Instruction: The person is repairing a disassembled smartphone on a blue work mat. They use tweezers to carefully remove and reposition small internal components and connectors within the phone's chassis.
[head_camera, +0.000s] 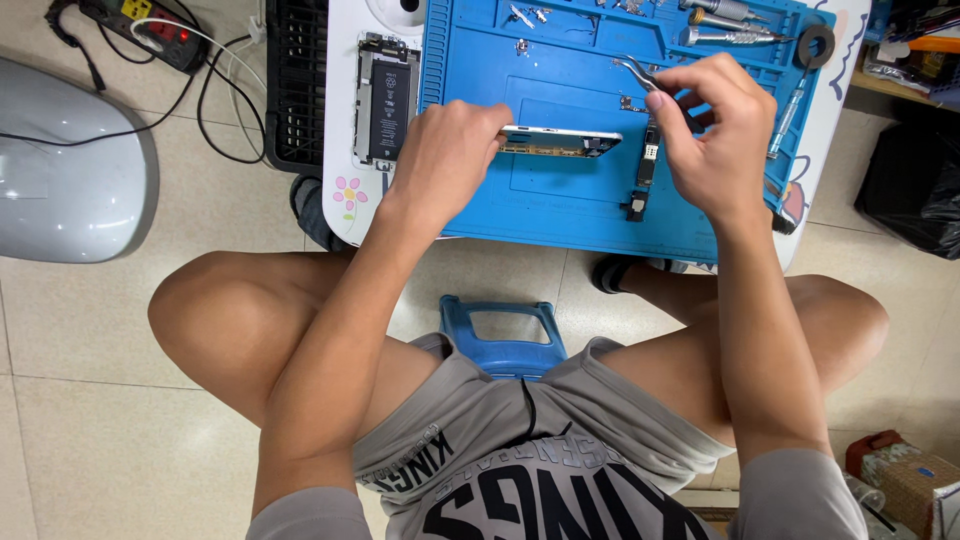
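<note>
- head view: we look down on a blue work mat (560, 215) that lies on a small white table (345, 150), between our knees.
- our left hand (450, 150) is closed on the left end of a phone frame (560, 141). the frame stands on its long edge on the mat, so its inner side probably faces the tool.
- our left wrist is bent and the forearm comes up from the lower left. the fingers curl over the frame's end, the thumb is hidden.
- our right hand (715, 125) pinches a pair of curved metal tweezers (637, 72). the fingers are tight together and the tips point to the upper left, above the right end of the frame. we cannot tell if the tips carry a part.
- a thin black flex cable (645, 165) lies on the mat just beside the right hand, near the frame.
- an opened phone body with battery (386, 100) rests to the left of the mat, apart from the work.
- screwdrivers (730, 25) and a roll of black tape (815, 45) lie in the mat's top trays, we think to keep them near.
</note>
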